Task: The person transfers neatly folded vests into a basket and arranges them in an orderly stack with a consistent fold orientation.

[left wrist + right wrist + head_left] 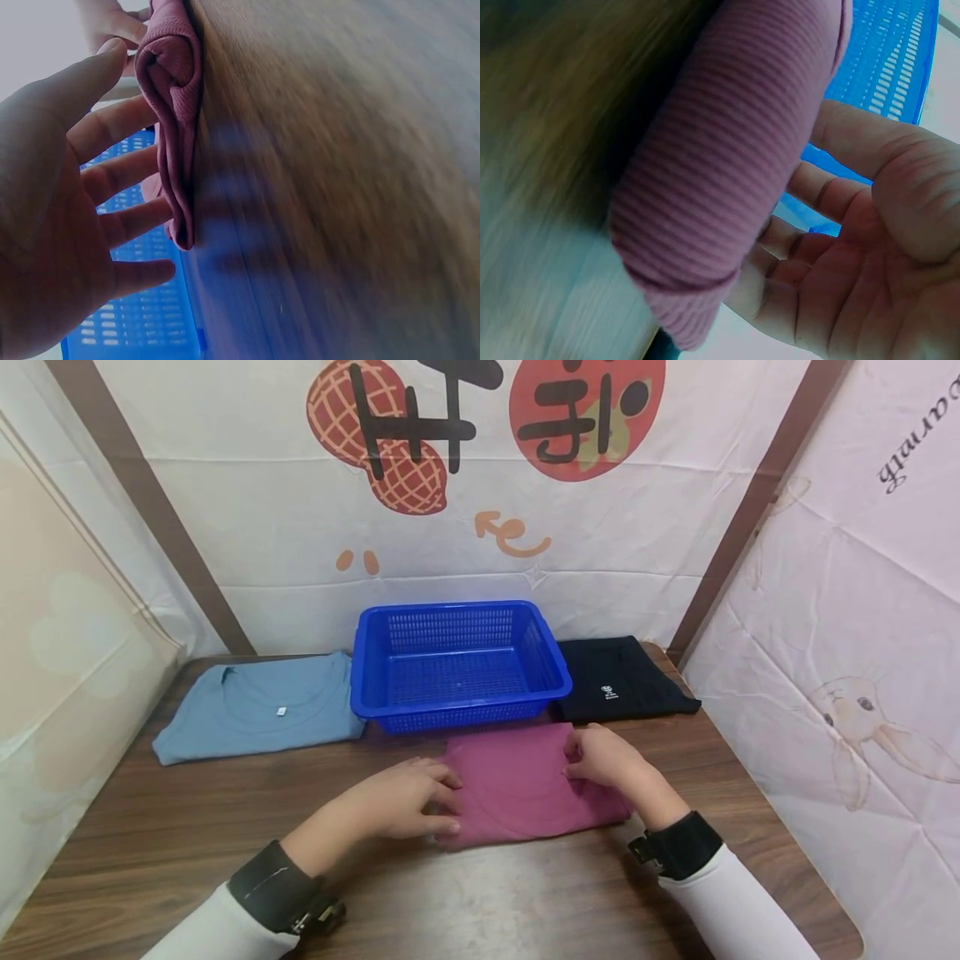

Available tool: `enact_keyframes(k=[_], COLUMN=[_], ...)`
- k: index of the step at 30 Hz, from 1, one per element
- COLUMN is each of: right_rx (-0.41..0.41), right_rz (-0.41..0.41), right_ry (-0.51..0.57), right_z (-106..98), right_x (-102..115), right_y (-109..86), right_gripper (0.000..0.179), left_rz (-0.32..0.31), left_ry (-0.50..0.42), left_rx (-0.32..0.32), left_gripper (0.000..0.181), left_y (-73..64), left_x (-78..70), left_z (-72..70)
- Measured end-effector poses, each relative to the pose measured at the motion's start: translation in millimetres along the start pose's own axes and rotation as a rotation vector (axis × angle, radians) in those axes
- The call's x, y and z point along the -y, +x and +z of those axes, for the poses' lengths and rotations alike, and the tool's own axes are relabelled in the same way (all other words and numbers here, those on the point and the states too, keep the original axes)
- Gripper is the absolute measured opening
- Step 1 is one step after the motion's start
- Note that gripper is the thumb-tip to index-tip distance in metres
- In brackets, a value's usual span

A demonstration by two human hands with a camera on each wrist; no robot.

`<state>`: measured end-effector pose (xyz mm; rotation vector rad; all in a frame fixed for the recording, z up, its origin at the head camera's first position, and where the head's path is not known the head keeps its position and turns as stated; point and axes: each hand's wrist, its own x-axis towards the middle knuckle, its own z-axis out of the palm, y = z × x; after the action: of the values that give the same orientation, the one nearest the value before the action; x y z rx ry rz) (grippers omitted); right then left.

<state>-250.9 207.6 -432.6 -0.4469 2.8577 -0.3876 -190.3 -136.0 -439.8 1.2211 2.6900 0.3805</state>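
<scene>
A folded pink T-shirt (517,785) lies on the wooden table in front of the blue basket. My left hand (408,797) is at its left edge, fingers spread and slightly bent; in the left wrist view the fingertips (154,210) reach the folded layers. Over the shirt's right part is my right hand (611,764), its fingers bent and the thumb apart from them. In the right wrist view, the ribbed pink fold (720,150) hides some of that hand's fingertips, and no pinch on the cloth shows.
An open blue plastic basket (461,710) stands behind the pink shirt. To its left lies a folded light blue T-shirt (255,718), to its right a folded black garment (630,681). Printed cloth walls (622,527) enclose the table (187,827) at the back and sides.
</scene>
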Motion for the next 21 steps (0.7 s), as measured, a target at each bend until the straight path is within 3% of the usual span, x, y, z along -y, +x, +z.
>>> enact_keyframes(k=[21], right_rx=[-0.013], right_rz=[-0.010], right_ry=[-0.074], right_z=[15], right_x=[38], right_y=[11.0], right_gripper=[0.026], left_rz=[-0.025], left_ry=[0.002], left_rx=[-0.043], left_gripper=[0.028], left_y=[-34.5], left_x=[13.7], left_z=[-4.9])
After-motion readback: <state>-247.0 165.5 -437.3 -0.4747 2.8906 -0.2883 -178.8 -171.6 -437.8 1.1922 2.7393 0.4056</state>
